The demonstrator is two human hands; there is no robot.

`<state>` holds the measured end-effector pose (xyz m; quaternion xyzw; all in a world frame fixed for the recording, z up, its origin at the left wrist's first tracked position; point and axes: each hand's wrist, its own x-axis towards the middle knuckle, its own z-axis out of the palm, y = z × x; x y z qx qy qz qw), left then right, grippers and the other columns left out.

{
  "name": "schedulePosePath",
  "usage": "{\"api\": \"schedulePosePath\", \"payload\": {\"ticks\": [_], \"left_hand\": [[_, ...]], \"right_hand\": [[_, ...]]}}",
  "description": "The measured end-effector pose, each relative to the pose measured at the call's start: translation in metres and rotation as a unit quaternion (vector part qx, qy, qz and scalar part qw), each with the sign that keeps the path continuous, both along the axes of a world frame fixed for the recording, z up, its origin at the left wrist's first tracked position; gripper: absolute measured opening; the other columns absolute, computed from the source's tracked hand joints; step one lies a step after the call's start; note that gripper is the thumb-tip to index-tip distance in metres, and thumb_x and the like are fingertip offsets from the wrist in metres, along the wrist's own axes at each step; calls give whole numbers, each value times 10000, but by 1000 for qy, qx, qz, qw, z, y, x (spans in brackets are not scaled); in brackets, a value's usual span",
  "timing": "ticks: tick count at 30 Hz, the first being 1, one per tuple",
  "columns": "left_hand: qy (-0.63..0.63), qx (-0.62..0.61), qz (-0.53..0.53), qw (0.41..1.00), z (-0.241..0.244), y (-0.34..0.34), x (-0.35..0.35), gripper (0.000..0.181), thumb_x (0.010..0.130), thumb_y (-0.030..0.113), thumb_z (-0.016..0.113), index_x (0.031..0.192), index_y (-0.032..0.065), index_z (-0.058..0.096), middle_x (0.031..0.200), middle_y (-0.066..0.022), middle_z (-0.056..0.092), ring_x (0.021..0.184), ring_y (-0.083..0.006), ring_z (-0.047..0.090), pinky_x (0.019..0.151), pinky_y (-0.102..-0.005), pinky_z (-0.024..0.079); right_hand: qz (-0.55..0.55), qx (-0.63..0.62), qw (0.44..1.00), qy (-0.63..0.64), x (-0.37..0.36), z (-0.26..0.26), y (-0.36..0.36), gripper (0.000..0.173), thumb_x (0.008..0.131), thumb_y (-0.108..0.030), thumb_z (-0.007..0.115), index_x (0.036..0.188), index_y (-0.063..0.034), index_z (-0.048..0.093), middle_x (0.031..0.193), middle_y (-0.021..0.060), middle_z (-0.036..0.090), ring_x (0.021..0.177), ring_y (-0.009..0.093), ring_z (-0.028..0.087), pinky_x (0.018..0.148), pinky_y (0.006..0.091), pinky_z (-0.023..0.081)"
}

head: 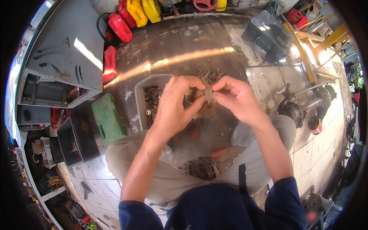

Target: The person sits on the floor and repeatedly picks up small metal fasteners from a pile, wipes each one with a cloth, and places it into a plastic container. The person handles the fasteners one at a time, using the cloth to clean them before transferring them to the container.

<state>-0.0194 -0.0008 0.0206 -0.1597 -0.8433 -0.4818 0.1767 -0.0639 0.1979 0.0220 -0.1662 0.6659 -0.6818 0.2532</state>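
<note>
Both hands are raised in front of me, above the floor between my bent knees. Between the thumb and fingers of my left hand (178, 100) is a thin tan strip (208, 92), cloth or worn abrasive sheet. My right hand (238, 99) pinches the same strip from the other side. A grey plastic bin (139, 99) holding bolts and small metal parts (152, 96) stands beyond my left forearm, partly hidden by that hand. Loose bolts (211, 76) lie heaped on the floor behind the strip. Nearer me are two reddish blocks (195, 131) and a ribbed metal part (199, 168).
To the left are a green plastic case (108, 119), a black crate (89, 141) and a grey metal cabinet (63, 57). Red jerry cans (120, 28) line the far left. A dark plastic container (267, 37), a machine assembly (312, 105) and a small can (315, 125) stand right.
</note>
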Motion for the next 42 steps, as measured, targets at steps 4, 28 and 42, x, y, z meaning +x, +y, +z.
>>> {"api": "schedulePosePath", "payload": {"ticks": [4, 28, 42], "left_hand": [[-59, 68, -15, 996, -4, 7, 1, 274, 764, 14, 714, 1027, 58, 651, 1011, -64, 643, 910, -248, 573, 827, -348, 458], [-68, -28, -42, 996, 3, 0, 6, 195, 861, 80, 679, 1026, 7, 605, 851, -113, 579, 806, -253, 561, 743, -338, 445], [-67, -27, -38, 997, 6, 2, 10, 226, 841, 114, 709, 1027, 20, 622, 866, -111, 599, 810, -275, 553, 727, -359, 449]], "right_hand": [[-12, -10, 1000, 23, 1, 2, 5, 93, 927, -23, 623, 1015, 8, 620, 933, 14, 627, 872, 59, 582, 791, 224, 474], [-30, -39, 997, 56, 11, 7, 3, 136, 921, -12, 626, 1056, 1, 640, 1000, 33, 651, 971, 98, 610, 875, 237, 484], [-48, 134, 966, 216, 13, 6, 2, 156, 882, -37, 672, 1033, -10, 639, 940, 50, 680, 918, 123, 641, 818, 272, 509]]}}
